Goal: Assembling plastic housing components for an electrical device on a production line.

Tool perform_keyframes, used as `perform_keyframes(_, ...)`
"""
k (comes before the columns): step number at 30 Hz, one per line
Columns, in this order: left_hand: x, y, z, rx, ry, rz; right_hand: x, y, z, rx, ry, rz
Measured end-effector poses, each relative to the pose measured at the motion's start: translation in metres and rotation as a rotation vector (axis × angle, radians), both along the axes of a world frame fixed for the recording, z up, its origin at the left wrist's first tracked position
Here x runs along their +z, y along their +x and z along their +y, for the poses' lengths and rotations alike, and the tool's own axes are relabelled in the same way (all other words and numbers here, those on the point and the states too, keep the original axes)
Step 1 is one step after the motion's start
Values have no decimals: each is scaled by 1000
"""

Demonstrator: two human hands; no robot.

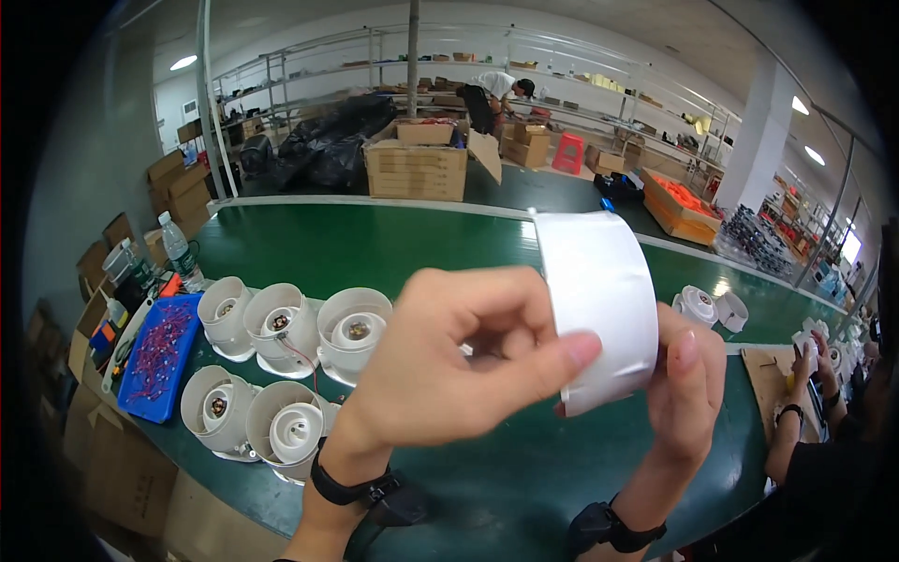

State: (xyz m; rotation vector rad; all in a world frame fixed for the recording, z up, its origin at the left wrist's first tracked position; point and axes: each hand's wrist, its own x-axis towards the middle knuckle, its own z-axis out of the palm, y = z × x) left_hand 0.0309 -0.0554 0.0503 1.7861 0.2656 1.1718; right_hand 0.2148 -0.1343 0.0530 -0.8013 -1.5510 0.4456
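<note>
A white short cylinder (604, 304) with a smooth, slightly creased side is held up in front of me, above the green bench. The frame does not show whether it is a housing or a roll. My left hand (459, 356) grips its left edge, the thumb pressed on the white side and the other fingers curled. On the right edge, my right hand (688, 375) closes with bent fingers, partly hidden behind it. Left of my hands stand several off-white round fan housings (281, 323), open side up, with motors in their middles. One housing (295, 436) sits close to my left wrist.
A blue tray (154, 365) of small wired parts lies at the left, near a water bottle (180, 248). More white parts (698, 307) stand at the right. A co-worker's hands (810, 361) work at the right edge. Cardboard boxes (417, 169) stand beyond the green bench (449, 234).
</note>
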Motion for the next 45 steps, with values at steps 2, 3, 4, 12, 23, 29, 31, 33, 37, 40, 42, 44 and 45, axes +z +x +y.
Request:
perform_keyframes(2, -1, 2, 0, 13, 150, 88, -2, -5, 4, -23, -76, 37)
perform_keyframes(3, -1, 4, 1, 9, 301, 159, -1, -7, 3, -64, -153, 61)
perform_keyframes(4, -4, 8, -1, 26, 319, 137, -1, -6, 6, -57, -163, 50)
perform_keyframes(12, -3, 17, -2, 287, 366, 111, 7, -4, -1, -69, -134, -23)
perform_keyframes(23, -17, 31, 29, 384, 140, -220, 3, -8, 3, 0, -225, 25)
perform_keyframes(29, -14, 19, 25, 30, -4, -67, -4, 7, -1, 72, -2, -60)
perform_keyframes(31, -15, 19, 23, -210, -224, -92, -14, 16, 2, 78, -3, -9)
perform_keyframes(33, -8, 15, 16, -258, -239, -84, -17, 25, 7, 62, 180, -210)
perform_keyframes(37, -11, 19, 18, -287, -147, -55, -16, 14, 8, 99, 228, -65)
perform_keyframes(40, -15, 22, 21, -113, 159, 0, -15, 5, 5, 5, -131, 73)
perform_keyframes(42, -16, 24, 23, -30, 344, 2, -15, 1, 6, 9, -124, 78)
perform_keyframes(44, -11, 19, 18, -17, 403, 22, -13, 1, 6, 20, -113, 81)
perform_keyframes(45, -10, 17, 16, -2, 465, 44, -13, 0, 6, 11, -26, 15)
